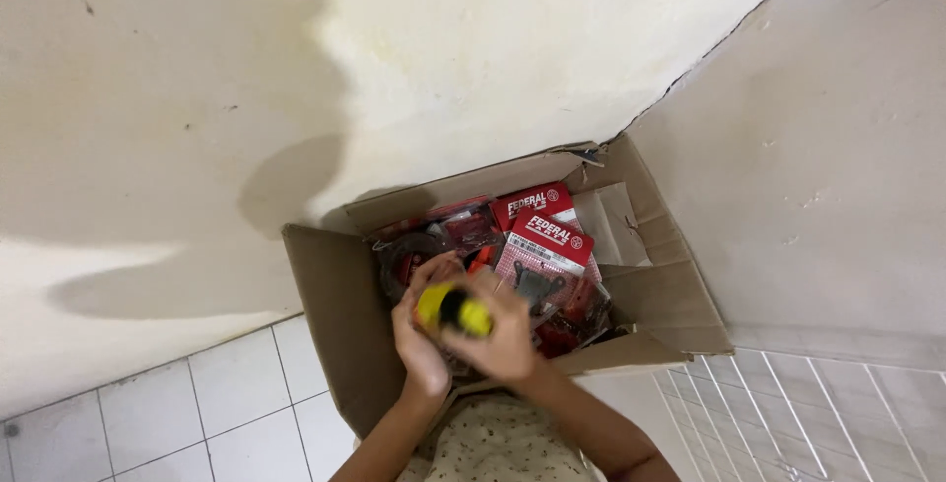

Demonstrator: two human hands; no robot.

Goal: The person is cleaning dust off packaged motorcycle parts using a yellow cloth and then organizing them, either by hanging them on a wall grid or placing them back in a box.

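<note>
Both my hands meet over an open cardboard box (335,305) that stands on the floor in a corner. My left hand (419,339) and my right hand (503,344) are wrapped together around a small yellow and black object (453,309), blurred, seemingly a roll or tool handle. Under my hands the box holds several red blister packs (547,241) with dark metal parts in them, plus a dark round part (404,260) at the left.
Cream walls (473,58) meet in a corner right behind the box. White floor tiles (227,413) lie at the lower left and lower right. The box flaps (660,295) stand open on all sides.
</note>
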